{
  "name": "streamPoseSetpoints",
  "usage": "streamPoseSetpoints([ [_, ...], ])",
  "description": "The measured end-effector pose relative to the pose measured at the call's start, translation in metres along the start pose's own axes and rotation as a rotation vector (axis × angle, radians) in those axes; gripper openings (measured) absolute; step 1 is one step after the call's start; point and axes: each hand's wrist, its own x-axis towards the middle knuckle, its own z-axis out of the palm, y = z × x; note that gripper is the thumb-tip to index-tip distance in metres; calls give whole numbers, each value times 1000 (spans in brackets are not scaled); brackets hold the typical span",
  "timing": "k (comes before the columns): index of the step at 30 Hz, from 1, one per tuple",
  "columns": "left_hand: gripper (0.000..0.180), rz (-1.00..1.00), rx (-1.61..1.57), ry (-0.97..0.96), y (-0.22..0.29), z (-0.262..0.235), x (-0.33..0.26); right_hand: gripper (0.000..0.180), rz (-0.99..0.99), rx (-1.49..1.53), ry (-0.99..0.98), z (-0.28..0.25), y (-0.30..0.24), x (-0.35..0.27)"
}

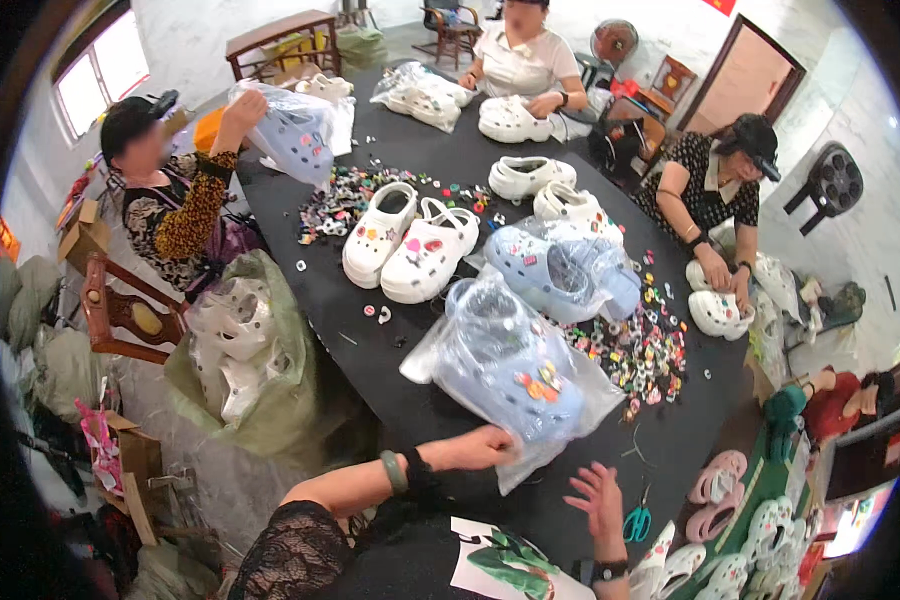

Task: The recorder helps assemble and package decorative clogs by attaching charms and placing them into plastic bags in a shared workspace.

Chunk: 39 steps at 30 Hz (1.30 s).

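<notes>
Left hand (pixel 480 447) grips bagged blue clogs (pixel 515 375); right hand (pixel 600 500) open

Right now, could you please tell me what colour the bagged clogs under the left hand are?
Light blue clogs, seen best in the head view.

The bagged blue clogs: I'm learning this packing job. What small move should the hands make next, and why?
Probably bring the right hand onto the clear bag of blue clogs. Only the left hand pinches its near edge, the right is open above the table, and the bag's loose plastic spreads wide.
</notes>
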Motion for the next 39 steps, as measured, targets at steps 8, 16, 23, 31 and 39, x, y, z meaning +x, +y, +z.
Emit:
streamPoseSetpoints([
  [8,30,-203,114,-264,35,-21,-51,42,67,-63,-51,11,56,35],
  [16,37,214,729,647,-14,-150,-41,45,83,126,-3,49,55,11],
  [23,66,318,1082,129,12,-168,18,45,12,431,162,45,66,19],
  [31,64,265,959,174,-3,-134,31,22,9,540,208,27,61,44],
  [39,72,205,575,-33,-2,-99,21,15,-112,554,375,19,58,45],
])
